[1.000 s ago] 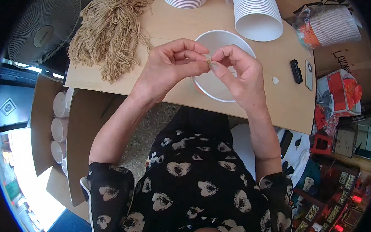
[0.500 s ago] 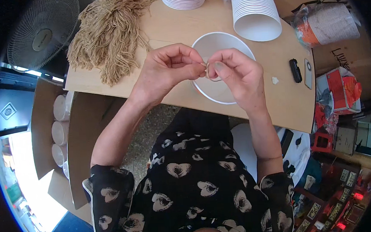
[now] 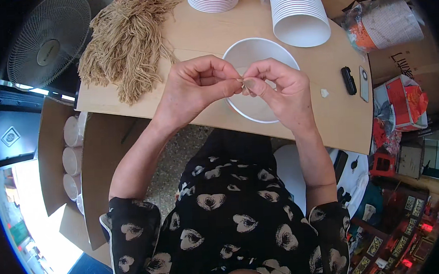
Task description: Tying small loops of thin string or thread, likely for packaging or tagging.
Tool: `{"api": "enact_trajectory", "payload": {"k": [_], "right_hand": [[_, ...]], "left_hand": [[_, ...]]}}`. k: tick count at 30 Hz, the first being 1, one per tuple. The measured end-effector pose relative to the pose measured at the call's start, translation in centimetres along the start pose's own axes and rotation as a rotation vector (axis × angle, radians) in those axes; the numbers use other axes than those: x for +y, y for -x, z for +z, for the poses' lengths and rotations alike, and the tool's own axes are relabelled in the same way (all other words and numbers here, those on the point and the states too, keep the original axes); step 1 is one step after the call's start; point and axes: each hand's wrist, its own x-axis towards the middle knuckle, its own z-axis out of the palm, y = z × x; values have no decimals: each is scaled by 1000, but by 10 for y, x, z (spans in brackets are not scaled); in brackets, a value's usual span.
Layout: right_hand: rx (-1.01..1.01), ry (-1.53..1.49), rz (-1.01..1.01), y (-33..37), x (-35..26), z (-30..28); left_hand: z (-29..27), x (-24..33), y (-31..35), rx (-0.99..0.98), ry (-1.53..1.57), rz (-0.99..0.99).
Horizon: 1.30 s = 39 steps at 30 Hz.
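Both hands meet over a white paper tub (image 3: pixel 274 50) that stands near the table's front edge. My left hand (image 3: pixel 187 89) pinches a small strand of beige string (image 3: pixel 241 80) between thumb and fingertips. From the other side, my right hand (image 3: pixel 286 91) pinches the same strand with thumb and forefinger. Most of the strand is hidden by the fingers. To the left, a heap of tan yarn strands (image 3: pixel 125 47) lies on the table (image 3: pixel 199 44).
Stacks of white tubs (image 3: pixel 300 16) lie and stand along the far side. A black clip-like object (image 3: pixel 348 80) and a flat grey one (image 3: pixel 364 84) lie at the right. An open carton (image 3: pixel 102 178) holding wrapped tubs sits lower left, below a fan (image 3: pixel 48 51).
The fingertips have drawn closer together around the strand, and the small loop seen before is now mostly covered. Otherwise the hands stay in nearly the same place.
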Motion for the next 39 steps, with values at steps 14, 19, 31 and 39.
{"api": "enact_trajectory", "payload": {"k": [14, 19, 31, 39], "right_hand": [[23, -169, 160, 1, -2, -7], [-63, -34, 123, 3, -3, -8], [-1, -230, 130, 3, 2, -14], [56, -154, 161, 5, 0, -14]], "left_hand": [[2, -8, 2, 14, 14, 36], [6, -9, 1, 3, -26, 67], [9, 1, -1, -5, -69, -46], [8, 1, -2, -6, 4, -55]]}}
